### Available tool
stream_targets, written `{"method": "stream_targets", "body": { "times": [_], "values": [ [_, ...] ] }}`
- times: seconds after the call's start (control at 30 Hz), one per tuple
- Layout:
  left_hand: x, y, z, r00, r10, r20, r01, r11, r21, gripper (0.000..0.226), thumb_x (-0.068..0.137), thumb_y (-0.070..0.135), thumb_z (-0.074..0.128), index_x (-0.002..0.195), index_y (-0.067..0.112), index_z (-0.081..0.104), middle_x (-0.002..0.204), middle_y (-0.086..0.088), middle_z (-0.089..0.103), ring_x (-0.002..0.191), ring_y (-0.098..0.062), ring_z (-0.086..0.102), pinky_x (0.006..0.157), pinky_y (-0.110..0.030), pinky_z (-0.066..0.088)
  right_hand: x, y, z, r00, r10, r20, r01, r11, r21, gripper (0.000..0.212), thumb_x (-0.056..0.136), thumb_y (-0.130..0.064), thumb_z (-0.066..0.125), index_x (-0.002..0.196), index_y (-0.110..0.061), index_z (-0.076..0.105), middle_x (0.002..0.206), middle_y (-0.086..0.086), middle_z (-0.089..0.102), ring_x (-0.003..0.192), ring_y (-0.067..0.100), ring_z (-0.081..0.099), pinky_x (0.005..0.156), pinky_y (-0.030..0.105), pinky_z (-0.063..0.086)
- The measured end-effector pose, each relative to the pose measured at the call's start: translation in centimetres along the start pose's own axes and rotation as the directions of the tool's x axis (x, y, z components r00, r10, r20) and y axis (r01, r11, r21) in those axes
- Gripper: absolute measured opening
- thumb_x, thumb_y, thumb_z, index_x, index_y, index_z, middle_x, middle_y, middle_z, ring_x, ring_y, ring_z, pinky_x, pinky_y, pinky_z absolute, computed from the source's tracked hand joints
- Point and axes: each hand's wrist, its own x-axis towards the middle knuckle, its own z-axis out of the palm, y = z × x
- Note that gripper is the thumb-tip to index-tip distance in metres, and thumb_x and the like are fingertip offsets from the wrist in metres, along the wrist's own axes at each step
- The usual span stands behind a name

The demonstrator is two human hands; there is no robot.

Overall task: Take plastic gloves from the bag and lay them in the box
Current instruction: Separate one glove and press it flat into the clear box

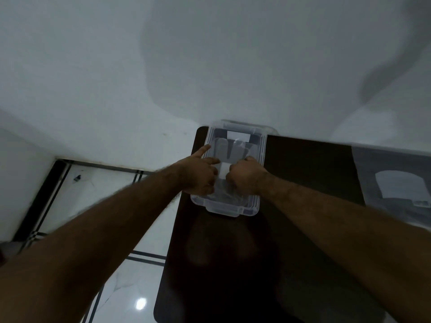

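A clear plastic box [234, 138] is sitting at the far left corner of the dark desk [307, 173], its long sides running away from the person and its far end touching the wall. Thin, see-through plastic gloves [233, 148] are lying flat on the bottom of the box, their finger shapes pointing toward the far end; a small white label is showing on the far wall of the box. Both of the person's hands are reaching into the near half of the box. The left hand [200, 172] is resting over the left rim with its index finger stretched out along that rim and its other fingers curled down; whether it is gripping anything cannot be told. The right hand [245, 174] is clenched into a fist just beside it, and a small white patch is showing in the gap between the two hands; whether the fist is pinching the film cannot be told.

At the desk's right edge a translucent plastic bag [396, 180] is lying flat with a pale arch-shaped print on it. The desk is standing against a plain white wall [93, 66], and to its left a glossy white tiled floor [130, 285] with dark border lines is reflecting a lamp
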Motion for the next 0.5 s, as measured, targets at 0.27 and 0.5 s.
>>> {"method": "stream_targets", "body": {
  "times": [0.27, 0.5],
  "values": [
    [0.2, 1.9, -0.7, 0.998, 0.002, 0.063, -0.001, 1.000, -0.011, 0.046, 0.110, 0.052, 0.040, 0.133, 0.029, 0.071, 0.144, 0.001, 0.068, 0.157, -0.027, 0.037, 0.126, -0.074, -0.006, -0.2, -0.2, -0.1, 0.990, -0.117, 0.083, 0.129, 0.978, -0.162, 0.035, 0.099, -0.045, 0.067, 0.125, -0.021, 0.068, 0.119, 0.006, 0.069, 0.113, 0.030, 0.066, 0.109, 0.051, 0.047],
    [-0.4, 2.3, -1.4, 0.993, -0.034, 0.114, 0.036, 0.999, -0.019, 0.047, 0.112, 0.051, 0.035, 0.133, 0.028, 0.071, 0.144, 0.002, 0.068, 0.158, -0.027, 0.036, 0.125, -0.076, -0.006, -0.4, -0.4, 0.1, 0.993, -0.062, 0.099, 0.077, 0.984, -0.159, 0.036, 0.099, -0.047, 0.067, 0.122, -0.019, 0.069, 0.119, 0.004, 0.070, 0.115, 0.029, 0.065, 0.114, 0.054, 0.041]
  ]
}}
